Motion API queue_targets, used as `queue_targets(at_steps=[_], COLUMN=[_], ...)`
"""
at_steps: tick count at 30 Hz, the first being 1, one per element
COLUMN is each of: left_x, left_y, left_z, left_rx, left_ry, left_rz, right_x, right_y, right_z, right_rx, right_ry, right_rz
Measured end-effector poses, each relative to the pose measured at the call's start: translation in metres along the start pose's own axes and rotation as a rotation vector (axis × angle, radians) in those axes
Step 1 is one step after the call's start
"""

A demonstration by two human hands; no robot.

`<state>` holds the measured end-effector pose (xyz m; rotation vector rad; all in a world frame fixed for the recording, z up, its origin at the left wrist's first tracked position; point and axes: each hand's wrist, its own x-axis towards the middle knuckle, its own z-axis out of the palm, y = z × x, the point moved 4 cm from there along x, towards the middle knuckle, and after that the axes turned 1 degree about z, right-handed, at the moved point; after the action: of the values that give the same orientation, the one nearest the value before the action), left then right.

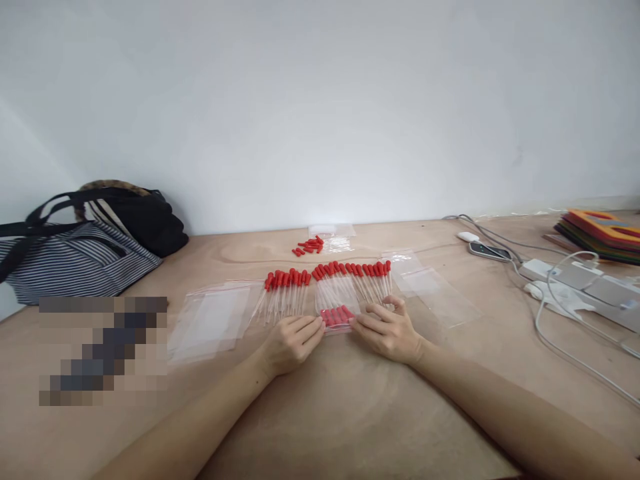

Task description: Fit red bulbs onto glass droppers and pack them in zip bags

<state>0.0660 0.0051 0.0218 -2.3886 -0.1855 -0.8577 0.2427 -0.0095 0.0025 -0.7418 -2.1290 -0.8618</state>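
A small clear zip bag (336, 328) lies flat in front of me, with several red-bulbed glass droppers (337, 315) inside, their bulbs toward its near edge. My left hand (295, 341) pinches the left corner of that edge. At the right corner, my right hand (389, 333) grips the bag between thumb and fingers. Just beyond lie loose droppers: a left group (287, 280) and a right row (355, 269), red bulbs pointing away. The bag partly covers some of their stems.
Flat clear bags lie at left (215, 317) and right (433, 293). Loose red bulbs (309, 247) sit farther back beside another clear bag (337, 241). A striped bag (85, 260) stands far left. Cables and a power strip (575, 277) occupy the right. A patch at left is pixelated.
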Motion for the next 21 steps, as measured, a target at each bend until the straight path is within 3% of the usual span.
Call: queue_targets(at_steps=[12,21], left_x=[0.003,0.0], left_y=[0.003,0.001], left_z=[0.01,0.01], left_rx=[-0.056,-0.078], left_ry=[-0.026,0.027], left_rz=[-0.031,-0.023], right_x=[0.007,0.015], right_y=[-0.007,-0.017], right_z=[0.005,0.01], right_rx=[0.008,0.069], right_ry=[0.017,0.064], right_rz=[0.036,-0.003])
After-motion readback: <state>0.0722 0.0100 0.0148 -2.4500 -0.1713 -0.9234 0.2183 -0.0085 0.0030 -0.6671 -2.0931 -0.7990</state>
